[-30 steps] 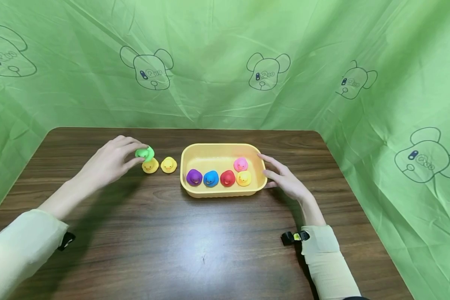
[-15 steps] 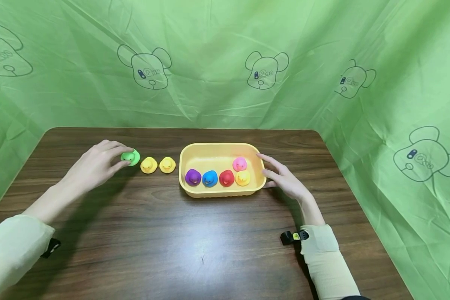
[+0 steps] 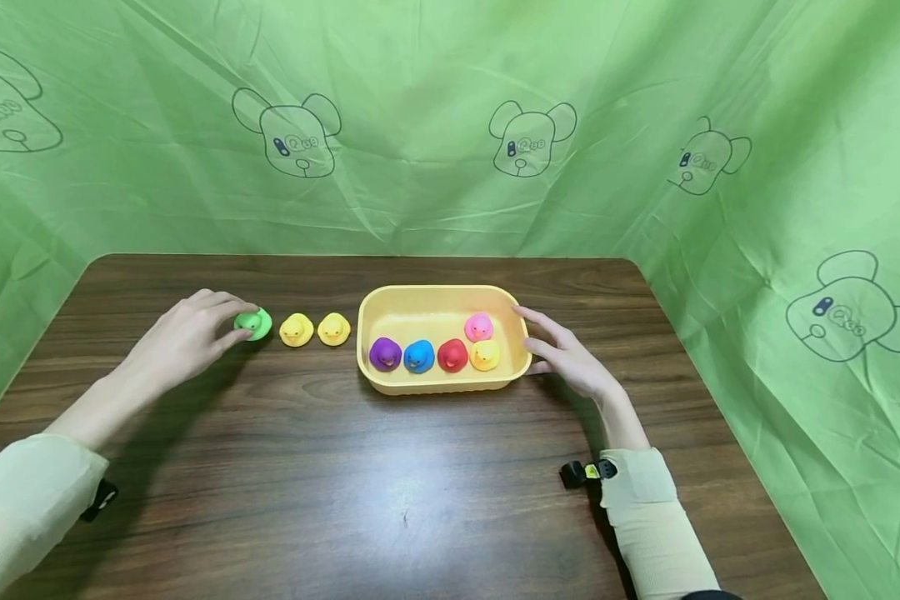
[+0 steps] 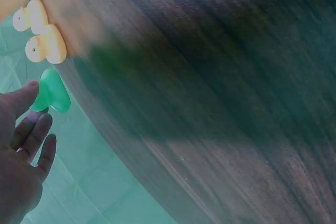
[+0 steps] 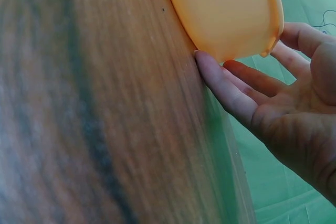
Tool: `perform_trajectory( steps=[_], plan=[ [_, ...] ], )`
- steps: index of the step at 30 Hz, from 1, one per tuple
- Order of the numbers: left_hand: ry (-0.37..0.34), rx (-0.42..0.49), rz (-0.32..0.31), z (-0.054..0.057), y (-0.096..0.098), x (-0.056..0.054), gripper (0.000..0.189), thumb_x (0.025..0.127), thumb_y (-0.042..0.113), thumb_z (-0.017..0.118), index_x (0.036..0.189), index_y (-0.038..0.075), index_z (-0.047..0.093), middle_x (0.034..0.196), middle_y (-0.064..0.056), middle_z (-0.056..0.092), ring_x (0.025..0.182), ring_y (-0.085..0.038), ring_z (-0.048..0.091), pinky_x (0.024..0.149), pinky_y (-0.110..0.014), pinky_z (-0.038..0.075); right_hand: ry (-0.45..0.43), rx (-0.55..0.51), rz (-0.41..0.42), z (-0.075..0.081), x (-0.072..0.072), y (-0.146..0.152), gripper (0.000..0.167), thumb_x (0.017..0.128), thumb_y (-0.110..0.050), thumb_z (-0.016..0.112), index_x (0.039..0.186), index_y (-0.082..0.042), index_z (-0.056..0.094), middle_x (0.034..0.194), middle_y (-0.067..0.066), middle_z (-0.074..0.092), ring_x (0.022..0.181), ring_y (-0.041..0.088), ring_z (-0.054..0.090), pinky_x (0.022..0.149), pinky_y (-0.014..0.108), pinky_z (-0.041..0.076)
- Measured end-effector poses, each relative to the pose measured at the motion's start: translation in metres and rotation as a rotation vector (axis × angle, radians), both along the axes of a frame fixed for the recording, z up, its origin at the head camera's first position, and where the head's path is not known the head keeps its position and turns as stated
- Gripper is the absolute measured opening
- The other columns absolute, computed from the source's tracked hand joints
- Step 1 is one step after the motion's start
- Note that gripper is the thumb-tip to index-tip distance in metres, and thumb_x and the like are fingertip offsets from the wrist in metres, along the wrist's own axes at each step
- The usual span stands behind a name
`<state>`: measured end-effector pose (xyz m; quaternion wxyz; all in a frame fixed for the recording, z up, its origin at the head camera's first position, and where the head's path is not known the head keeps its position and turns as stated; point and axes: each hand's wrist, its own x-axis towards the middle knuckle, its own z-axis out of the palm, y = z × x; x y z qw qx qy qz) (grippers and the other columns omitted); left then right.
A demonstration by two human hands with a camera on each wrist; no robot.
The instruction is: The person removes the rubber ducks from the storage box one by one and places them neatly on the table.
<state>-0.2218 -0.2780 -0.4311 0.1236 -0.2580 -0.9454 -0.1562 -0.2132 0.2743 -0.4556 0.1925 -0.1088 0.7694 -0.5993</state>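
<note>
My left hand [image 3: 183, 337] pinches a green rubber duck [image 3: 257, 323] between thumb and fingertips, low over the left part of the table. In the left wrist view the green duck [image 4: 54, 92] shows side-on, with the thumb at its near side. Just right of it two yellow rubber ducks [image 3: 296, 331] sit side by side on the table. My right hand [image 3: 576, 364] touches the right end of a yellow plastic basin [image 3: 442, 387], its fingers extended along the wall. The right wrist view shows the fingertips [image 5: 210, 64] against the basin's end [image 5: 226, 14].
Inside the basin a purple duck [image 3: 386, 355], a blue duck [image 3: 419, 357], a red duck [image 3: 453, 356] and a yellow duck [image 3: 485, 356] line the front, with a pink duck [image 3: 478, 327] behind. A green curtain [image 3: 420, 167] hangs behind the wooden table [image 3: 420, 500].
My left hand has carried the green duck leftward and down, from over the left yellow duck to a spot beside it. The right hand stays at the basin.
</note>
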Motion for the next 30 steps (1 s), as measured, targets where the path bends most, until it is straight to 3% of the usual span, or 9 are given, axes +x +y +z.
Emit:
perform_trajectory(
  steps=[12, 30],
  plan=[
    [-0.027, -0.01, -0.004, -0.011, -0.002, 0.001, 0.036, 0.084, 0.01, 0.083, 0.117, 0.001, 0.073, 0.112, -0.02, 0.074, 0.104, -0.04, 0.066, 0.088, -0.06, 0.053, 0.001, 0.003, -0.001, 0.001, 0.0, 0.0, 0.056, 0.109, -0.018, 0.05, 0.162, -0.024, 0.033, 0.171, 0.004, 0.026, 0.137, 0.036, 0.051, 0.086, 0.037, 0.063],
    [0.033, -0.003, -0.053, -0.022, -0.002, -0.003, 0.037, 0.079, 0.007, 0.085, 0.114, 0.0, 0.074, 0.108, -0.02, 0.074, 0.1, -0.04, 0.067, 0.085, -0.059, 0.054, -0.003, -0.013, 0.003, -0.002, -0.002, 0.001, 0.057, 0.109, -0.018, 0.051, 0.162, -0.024, 0.033, 0.171, 0.004, 0.026, 0.138, 0.036, 0.051, 0.087, 0.039, 0.063]
  ],
)
